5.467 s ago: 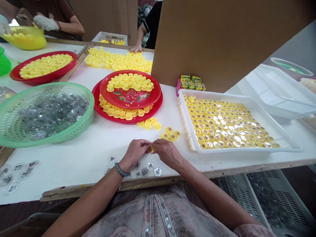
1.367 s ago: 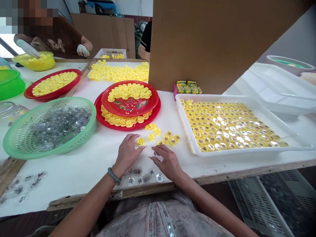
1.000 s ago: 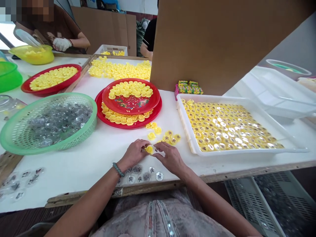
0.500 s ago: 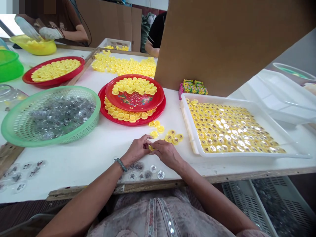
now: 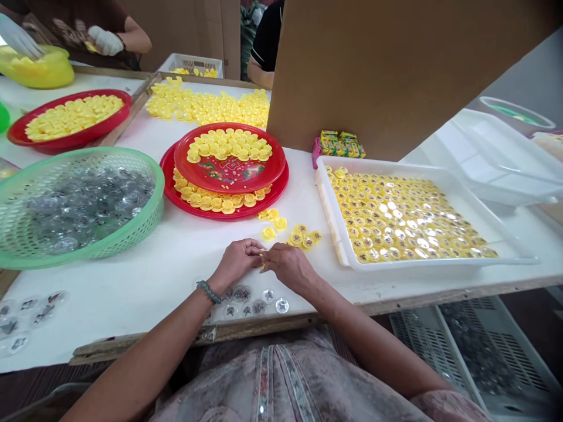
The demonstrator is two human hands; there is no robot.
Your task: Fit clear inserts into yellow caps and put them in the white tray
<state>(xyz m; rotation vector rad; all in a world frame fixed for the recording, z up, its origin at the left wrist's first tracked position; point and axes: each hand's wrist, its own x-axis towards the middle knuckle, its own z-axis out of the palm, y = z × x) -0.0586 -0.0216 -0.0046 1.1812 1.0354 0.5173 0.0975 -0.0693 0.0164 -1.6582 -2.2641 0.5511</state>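
Observation:
My left hand (image 5: 236, 264) and my right hand (image 5: 289, 267) meet over the near part of the table, fingertips pinched together. Between them shows a sliver of a small yellow plastic piece (image 5: 263, 261), mostly hidden by the fingers. Just beyond lie a few round yellow pieces with printed discs (image 5: 302, 237) and some plain yellow pieces (image 5: 273, 223). Clear round discs with dark prints (image 5: 259, 307) are spread in front of my wrists, near the table edge.
A white tray (image 5: 325, 205) of yellow pieces stands right. Red plates (image 5: 229, 179) with yellow pieces sit ahead, a green basket (image 5: 152, 205) of clear discs left. Behind are a cardboard panel (image 5: 373, 76) and a small stack of packets (image 5: 341, 145). A co-worker's gloved hand (image 5: 105, 41) is far left.
The view has shifted a little, so the table's things sit further left and higher. My hands stay together around the yellow piece, the right turned slightly. The co-worker's gloved hands have moved apart.

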